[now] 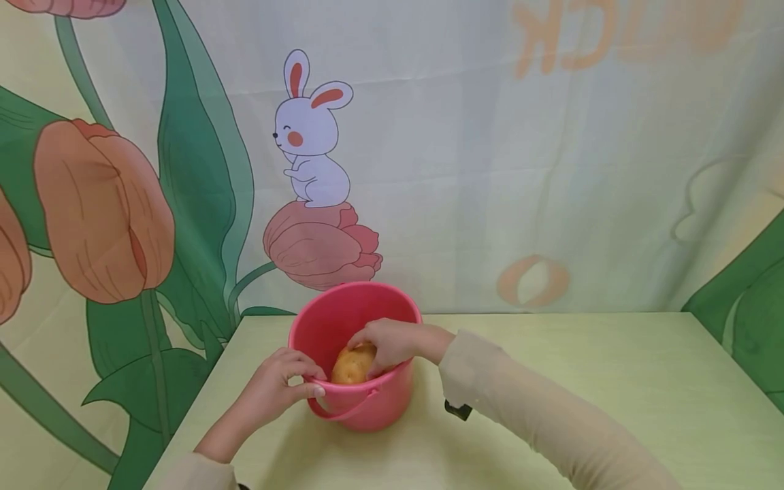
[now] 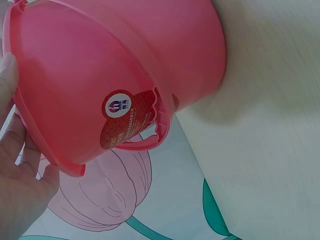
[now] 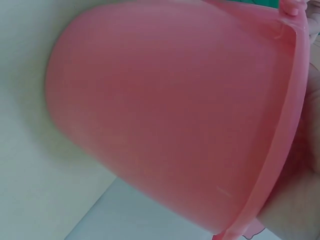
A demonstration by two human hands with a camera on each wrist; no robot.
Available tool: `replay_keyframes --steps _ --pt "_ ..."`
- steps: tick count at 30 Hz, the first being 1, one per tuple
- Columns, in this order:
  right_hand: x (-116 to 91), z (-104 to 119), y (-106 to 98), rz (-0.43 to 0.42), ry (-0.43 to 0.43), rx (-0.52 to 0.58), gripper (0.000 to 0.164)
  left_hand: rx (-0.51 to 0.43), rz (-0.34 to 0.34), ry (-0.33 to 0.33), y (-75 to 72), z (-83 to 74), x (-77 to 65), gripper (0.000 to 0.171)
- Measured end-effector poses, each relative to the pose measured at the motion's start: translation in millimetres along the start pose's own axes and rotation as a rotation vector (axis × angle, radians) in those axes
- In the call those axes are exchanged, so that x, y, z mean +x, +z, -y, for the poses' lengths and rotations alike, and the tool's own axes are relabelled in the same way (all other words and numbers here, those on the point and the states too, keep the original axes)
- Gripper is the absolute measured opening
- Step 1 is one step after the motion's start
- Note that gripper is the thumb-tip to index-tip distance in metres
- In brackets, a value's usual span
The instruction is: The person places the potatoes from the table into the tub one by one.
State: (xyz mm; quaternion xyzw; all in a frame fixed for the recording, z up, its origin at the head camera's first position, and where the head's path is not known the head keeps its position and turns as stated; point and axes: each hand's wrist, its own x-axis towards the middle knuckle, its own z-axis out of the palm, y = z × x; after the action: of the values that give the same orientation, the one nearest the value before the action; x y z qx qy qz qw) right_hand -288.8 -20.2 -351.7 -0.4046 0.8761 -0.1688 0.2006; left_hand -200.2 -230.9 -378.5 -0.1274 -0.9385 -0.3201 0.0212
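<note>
A pink plastic bucket (image 1: 387, 407) stands on the table, its handle (image 1: 343, 414) hanging down at the near side. My left hand (image 1: 282, 378) grips the near-left rim between thumb and fingers; the left wrist view shows this hand (image 2: 25, 187) at the rim, beside a red label (image 2: 120, 120) on the bucket's outer wall. Inside the bucket, a yellowish-brown potato (image 1: 352, 369) lies under my right hand (image 1: 392, 342), whose fingers and thumb grip it. In the right wrist view the bucket wall (image 3: 165, 115) hides the potato and most of that hand.
The pale table (image 1: 551, 381) extends to the right of the bucket and toward me. Right behind its far edge hangs a cloth backdrop (image 1: 465, 204) printed with tulips and a white rabbit. A dark object (image 1: 457, 409) shows under my right cuff.
</note>
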Motion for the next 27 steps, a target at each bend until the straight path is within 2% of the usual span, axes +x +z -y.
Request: replay_keyframes --steps 9,27 --pt "-1.8 -2.2 1.3 0.017 0.022 0.063 0.053 -0.001 -0.004 -0.015 1.3 -0.8 -0.2 0.013" --pt "-4.7 -4.7 -0.2 0.003 -0.005 0.048 0.051 -0.013 0.002 -0.028 1.4 -2.6 1.0 0.014"
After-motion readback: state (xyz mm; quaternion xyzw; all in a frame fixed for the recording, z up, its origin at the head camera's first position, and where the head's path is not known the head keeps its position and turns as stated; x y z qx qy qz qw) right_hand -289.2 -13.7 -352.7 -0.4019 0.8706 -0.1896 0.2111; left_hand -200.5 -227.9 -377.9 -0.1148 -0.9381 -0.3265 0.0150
